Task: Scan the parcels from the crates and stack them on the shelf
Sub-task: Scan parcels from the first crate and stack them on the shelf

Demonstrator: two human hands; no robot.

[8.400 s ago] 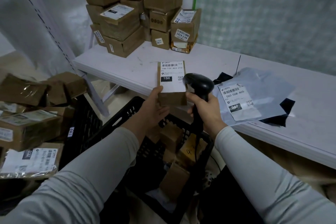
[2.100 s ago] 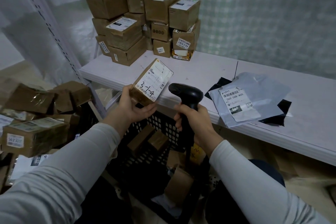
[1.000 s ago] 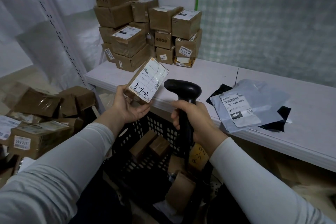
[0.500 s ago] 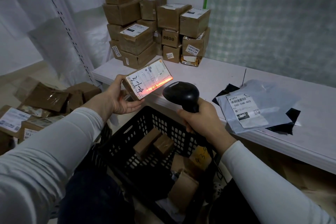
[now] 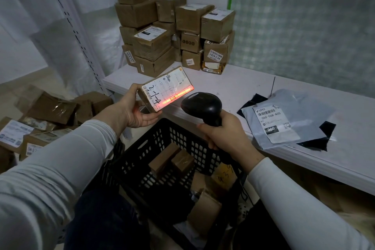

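Parcel (image 5: pixel 166 89): small flat carton raised over the shelf (image 5: pixel 233 87) edge, label up, red scan line across it
Handling: likely light, stiff taped card; grip the short edges, leaving the label bare
Left hand (image 5: pixel 134 111): fingers (image 5: pixel 150 121) curled under its 7 o'clock corner, thumb on the 9 o'clock edge
Right hand (image 5: pixel 225 134): closed round the scanner (image 5: pixel 200 107), at the parcel's 4 o'clock, not touching it
Crate (image 5: pixel 140 146): 6 o'clock, more cartons inside

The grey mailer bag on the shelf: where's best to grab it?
Probably the near corner of the grey mailer bag, coming from the front of the shelf. It lies flat and thin, with no sides to clasp; that corner about reaches the shelf's edge, where fingers could slip under.
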